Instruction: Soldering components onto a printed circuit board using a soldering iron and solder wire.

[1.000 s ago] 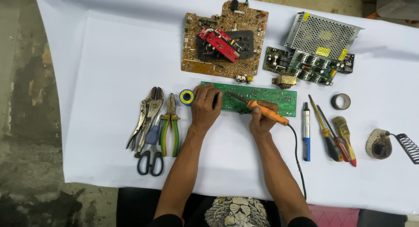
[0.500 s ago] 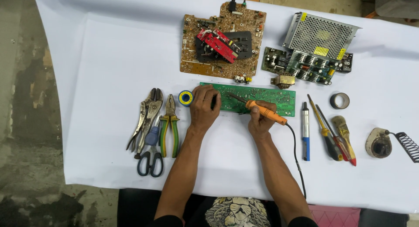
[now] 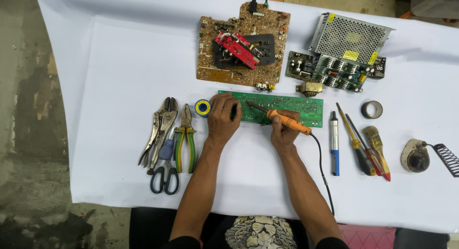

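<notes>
At the centre of the white-covered surface (image 3: pixel 119 62), seen from the head camera, a long green circuit board (image 3: pixel 296 105) lies flat with its long side running left to right. The left hand (image 3: pixel 223 119) rests palm down on the board's left end; its fingers (image 3: pixel 228 101) are curled narrow and pinch what looks like a thin strand of solder wire, too fine to confirm. The left forearm runs straight from the near edge of the surface up to the board.

The right hand (image 3: pixel 283 133) lies just below the board's near edge, fingers closed around the orange handle of a soldering iron (image 3: pixel 287 121). The iron slants up and to the left, its dark tip on the board just beside the left fingertips. Its black cord (image 3: pixel 321 172) trails from the handle toward the near edge. The right forearm angles inward from the lower right.

A blue and yellow solder spool (image 3: pixel 202 107) sits just beside the left hand. Pliers and scissors (image 3: pixel 165 177) lie farther left. A blue desoldering pump (image 3: pixel 334 143) and screwdrivers (image 3: pixel 356 143) lie to the right of the board, with a brown circuit board (image 3: pixel 210 62) beyond it.
</notes>
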